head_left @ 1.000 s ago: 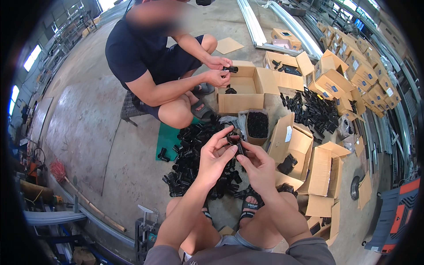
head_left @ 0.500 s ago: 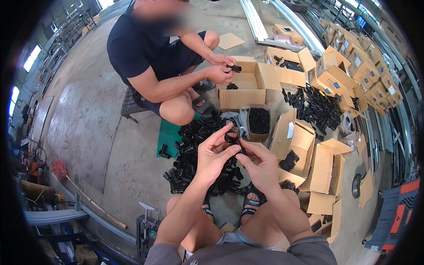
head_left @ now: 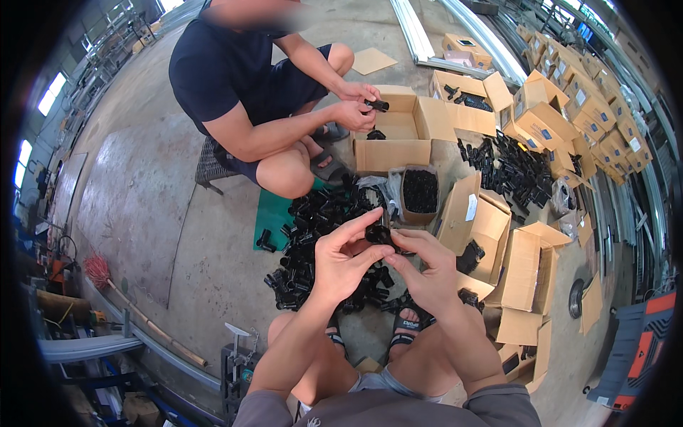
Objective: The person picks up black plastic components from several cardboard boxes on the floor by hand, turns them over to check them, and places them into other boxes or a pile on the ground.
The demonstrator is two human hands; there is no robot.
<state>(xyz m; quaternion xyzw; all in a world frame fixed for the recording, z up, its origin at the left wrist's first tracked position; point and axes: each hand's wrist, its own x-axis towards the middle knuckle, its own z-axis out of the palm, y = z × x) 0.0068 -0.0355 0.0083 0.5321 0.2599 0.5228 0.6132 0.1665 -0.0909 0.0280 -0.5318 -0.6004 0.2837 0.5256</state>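
Note:
Above the pile, a black tubular fitting (head_left: pixel 379 233) is held between both hands. My left hand (head_left: pixel 343 260) grips it with the thumb below and a finger at its upper side. My right hand (head_left: pixel 425 265) pinches its right end between thumb and fingers, which hide part of it. Beneath and beyond my hands, a heap of similar black fittings (head_left: pixel 292 274) spreads over the floor and a green mat (head_left: pixel 263 211). Across from me, a seated person holds another black fitting (head_left: pixel 378 105) in both hands over an open cardboard box (head_left: pixel 392 158).
A small box of little black parts (head_left: pixel 420 193) stands behind my hands. Open cartons (head_left: pixel 518 274) line my right, beside a second heap of black fittings (head_left: pixel 509 171). Stacked boxes (head_left: pixel 594 107) rise at the far right; a red-and-grey case (head_left: pixel 635 349) stands near right.
Both hands have lowered slightly, and the fitting between them has turned, its round opening now less visible. The other person's hands have barely moved.

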